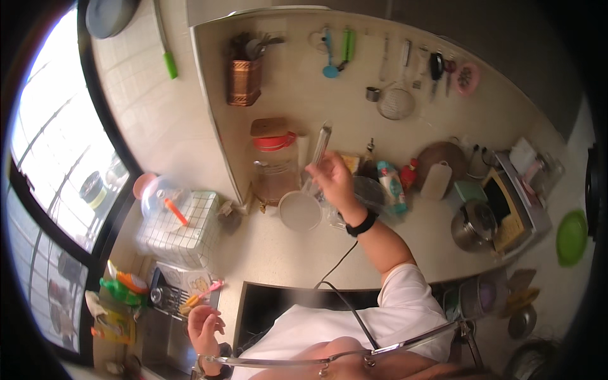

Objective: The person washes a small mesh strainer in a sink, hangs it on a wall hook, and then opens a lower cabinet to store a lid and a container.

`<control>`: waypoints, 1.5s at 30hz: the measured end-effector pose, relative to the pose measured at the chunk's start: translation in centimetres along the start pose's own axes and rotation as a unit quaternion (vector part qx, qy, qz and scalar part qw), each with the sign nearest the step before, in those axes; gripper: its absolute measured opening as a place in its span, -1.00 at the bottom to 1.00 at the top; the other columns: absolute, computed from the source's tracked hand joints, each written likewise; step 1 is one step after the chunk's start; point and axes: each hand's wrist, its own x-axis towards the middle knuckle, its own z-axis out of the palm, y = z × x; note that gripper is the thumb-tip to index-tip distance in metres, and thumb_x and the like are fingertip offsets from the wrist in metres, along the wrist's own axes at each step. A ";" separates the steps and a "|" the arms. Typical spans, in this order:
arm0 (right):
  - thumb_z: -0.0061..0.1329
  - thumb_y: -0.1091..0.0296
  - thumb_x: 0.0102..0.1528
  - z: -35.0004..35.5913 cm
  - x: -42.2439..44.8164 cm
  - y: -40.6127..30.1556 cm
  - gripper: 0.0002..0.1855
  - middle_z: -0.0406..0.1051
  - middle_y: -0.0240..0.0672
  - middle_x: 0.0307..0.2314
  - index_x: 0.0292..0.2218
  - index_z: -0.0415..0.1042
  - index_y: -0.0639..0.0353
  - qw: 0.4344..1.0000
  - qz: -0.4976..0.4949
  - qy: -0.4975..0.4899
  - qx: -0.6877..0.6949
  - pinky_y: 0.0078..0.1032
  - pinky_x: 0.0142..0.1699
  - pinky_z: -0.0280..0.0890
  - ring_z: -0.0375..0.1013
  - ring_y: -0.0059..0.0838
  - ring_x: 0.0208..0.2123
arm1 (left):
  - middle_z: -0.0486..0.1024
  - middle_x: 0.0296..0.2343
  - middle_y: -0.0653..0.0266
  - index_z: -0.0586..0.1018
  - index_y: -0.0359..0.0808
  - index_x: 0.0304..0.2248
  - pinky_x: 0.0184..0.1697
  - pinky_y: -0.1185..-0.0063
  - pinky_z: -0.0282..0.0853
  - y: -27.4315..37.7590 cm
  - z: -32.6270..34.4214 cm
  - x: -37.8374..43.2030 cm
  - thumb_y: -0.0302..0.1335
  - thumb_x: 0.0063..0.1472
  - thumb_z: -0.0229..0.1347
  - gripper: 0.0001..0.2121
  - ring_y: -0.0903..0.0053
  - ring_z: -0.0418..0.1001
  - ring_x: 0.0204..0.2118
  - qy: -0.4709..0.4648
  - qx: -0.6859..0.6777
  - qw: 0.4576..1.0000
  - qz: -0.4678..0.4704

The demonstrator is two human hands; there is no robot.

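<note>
In the head view, my right hand (335, 183) is raised over the back of the countertop, with a black band on the wrist. Its thumb and fingers grip the metal handle of a fine-mesh strainer (300, 210). The handle points up towards the wall, and the round mesh hangs low over the counter in front of a large glass jar (275, 178). My left hand (204, 325) is at the lower left beside the sink (164, 339). Its fingers are loosely bent and apart, with nothing in them. An orange-handled brush (194, 300) lies close to those fingers.
A wire-grid rack (199, 232) with a clear dome lid (166, 197) stands left. Bottles, a red-capped bottle (408, 175) and a round wooden board (441, 164) line the wall. A steel pot (474, 225) sits right. Utensils, including a skimmer (396, 103), hang above. A black cable (339, 261) crosses the counter edge.
</note>
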 end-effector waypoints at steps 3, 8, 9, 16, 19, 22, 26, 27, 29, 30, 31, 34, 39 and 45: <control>0.04 0.41 0.07 -4.3 2.5 0.3 -0.69 0.44 -0.45 -0.49 -0.15 0.27 0.17 0.955 -0.155 0.032 -0.250 -0.77 -0.57 0.18 0.31 -0.76 -0.61 | 0.44 -0.51 0.23 0.40 -0.37 -0.34 -0.64 0.76 0.23 2.1 -0.6 1.6 -0.56 0.11 0.00 -0.89 0.65 0.35 -0.63 0.015 -0.023 0.999 0.033; 0.02 0.38 0.08 -8.1 7.6 -3.2 -0.74 0.47 -0.36 -0.52 -0.21 0.28 0.22 0.979 -0.003 0.204 0.008 -0.78 -0.62 0.13 0.28 -0.75 -0.66 | 0.42 -0.53 0.23 0.39 -0.37 -0.40 -0.62 0.74 0.23 3.8 -1.4 3.4 -0.50 0.09 0.01 -0.88 0.66 0.32 -0.64 -0.019 -0.037 0.997 0.070; 0.02 0.38 0.08 -9.1 8.6 -2.9 -0.74 0.47 -0.36 -0.52 -0.21 0.28 0.22 0.978 -0.001 0.208 0.006 -0.78 -0.62 0.13 0.28 -0.75 -0.66 | 0.42 -0.53 0.23 0.39 -0.37 -0.40 -0.62 0.74 0.23 3.9 -1.1 3.4 -0.50 0.09 0.01 -0.88 0.66 0.32 -0.64 -0.022 -0.035 0.997 0.067; 0.05 0.31 0.03 -16.6 18.8 1.7 -0.77 0.48 -0.38 -0.58 -0.29 0.42 0.24 0.965 -0.021 0.253 -0.065 -0.73 -0.53 0.17 0.34 -0.72 -0.64 | 0.35 -0.56 0.34 0.37 -0.32 -0.31 -0.63 0.74 0.20 3.0 3.8 3.2 -0.41 0.16 0.03 -0.83 0.68 0.30 -0.61 0.094 -0.119 0.978 0.142; 0.09 0.26 -0.02 -18.2 22.1 3.6 -0.73 0.49 -0.36 -0.61 -0.30 0.48 0.21 0.954 -0.029 0.271 -0.123 -0.64 -0.42 0.28 0.45 -0.61 -0.56 | 0.35 -0.56 0.33 0.37 -0.32 -0.31 -0.63 0.74 0.20 3.3 6.2 3.2 -0.42 0.15 0.03 -0.83 0.68 0.30 -0.61 0.092 -0.067 0.987 0.111; 0.05 0.18 0.00 -20.2 26.1 5.5 -0.67 0.49 -0.41 -0.60 -0.26 0.48 0.22 0.944 0.004 0.260 -0.205 -0.57 -0.37 0.29 0.42 -0.57 -0.56 | 0.35 -0.56 0.33 0.37 -0.33 -0.31 -0.63 0.75 0.20 3.0 9.3 2.9 -0.43 0.15 0.02 -0.84 0.68 0.29 -0.61 0.087 -0.034 0.992 0.083; 0.03 0.21 0.01 -22.0 30.0 8.8 -0.71 0.47 -0.40 -0.62 -0.27 0.49 0.22 0.952 0.040 0.236 -0.191 -0.56 -0.40 0.27 0.39 -0.58 -0.60 | 0.35 -0.55 0.32 0.37 -0.33 -0.32 -0.62 0.75 0.20 2.6 13.0 3.0 -0.45 0.14 0.02 -0.84 0.68 0.29 -0.60 0.103 -0.016 0.992 0.068; 0.03 0.22 0.02 -22.2 31.0 9.6 -0.72 0.47 -0.40 -0.63 -0.27 0.49 0.21 0.956 0.047 0.233 -0.172 -0.55 -0.42 0.26 0.37 -0.58 -0.61 | 0.35 -0.55 0.32 0.37 -0.33 -0.32 -0.62 0.75 0.19 2.6 13.8 3.0 -0.45 0.14 0.01 -0.84 0.68 0.29 -0.60 0.108 -0.012 0.992 0.067; 0.02 0.23 0.02 -23.1 32.9 11.2 -0.73 0.46 -0.40 -0.64 -0.27 0.49 0.21 0.961 0.054 0.227 -0.150 -0.55 -0.43 0.25 0.36 -0.58 -0.62 | 0.35 -0.55 0.32 0.37 -0.34 -0.32 -0.62 0.75 0.19 2.5 15.4 3.4 -0.46 0.13 0.01 -0.85 0.69 0.29 -0.60 0.116 -0.007 0.991 0.065; 0.02 0.24 0.03 -23.3 33.5 11.8 -0.73 0.46 -0.39 -0.63 -0.28 0.49 0.23 0.962 0.056 0.226 -0.143 -0.55 -0.43 0.25 0.37 -0.57 -0.61 | 0.36 -0.55 0.31 0.37 -0.34 -0.32 -0.62 0.75 0.19 2.6 15.9 3.4 -0.46 0.13 0.01 -0.85 0.69 0.29 -0.60 0.122 -0.002 0.991 0.062; 0.02 0.24 0.03 -23.4 34.1 12.4 -0.73 0.46 -0.38 -0.63 -0.29 0.49 0.24 0.963 0.058 0.224 -0.137 -0.56 -0.44 0.25 0.39 -0.57 -0.60 | 0.36 -0.54 0.31 0.37 -0.34 -0.32 -0.62 0.75 0.19 2.6 16.5 3.6 -0.46 0.13 0.01 -0.85 0.69 0.28 -0.60 0.128 0.001 0.990 0.063; 0.02 0.24 0.04 -23.1 35.3 13.9 -0.73 0.46 -0.36 -0.63 -0.30 0.48 0.28 0.956 0.021 0.236 -0.173 -0.57 -0.45 0.25 0.42 -0.55 -0.57 | 0.36 -0.54 0.31 0.38 -0.35 -0.32 -0.62 0.76 0.19 2.7 18.0 4.1 -0.47 0.13 0.00 -0.85 0.69 0.28 -0.60 0.137 0.010 0.989 0.062; 0.03 0.26 0.04 -23.1 37.0 15.6 -0.72 0.46 -0.33 -0.64 -0.29 0.47 0.29 0.951 -0.005 0.259 -0.167 -0.57 -0.45 0.26 0.43 -0.55 -0.56 | 0.36 -0.53 0.30 0.38 -0.36 -0.33 -0.61 0.76 0.18 2.6 19.9 5.0 -0.49 0.12 0.00 -0.86 0.70 0.28 -0.60 0.139 0.020 0.988 0.063; 0.05 0.26 0.05 -20.8 36.5 16.8 -0.80 0.45 -0.40 -0.62 -0.38 0.41 0.22 0.975 -0.028 0.210 -0.073 -0.68 -0.59 0.17 0.30 -0.69 -0.67 | 0.36 -0.53 0.29 0.38 -0.37 -0.33 -0.61 0.76 0.18 2.7 20.0 4.7 -0.51 0.11 -0.01 -0.86 0.70 0.27 -0.60 0.145 0.019 0.985 0.091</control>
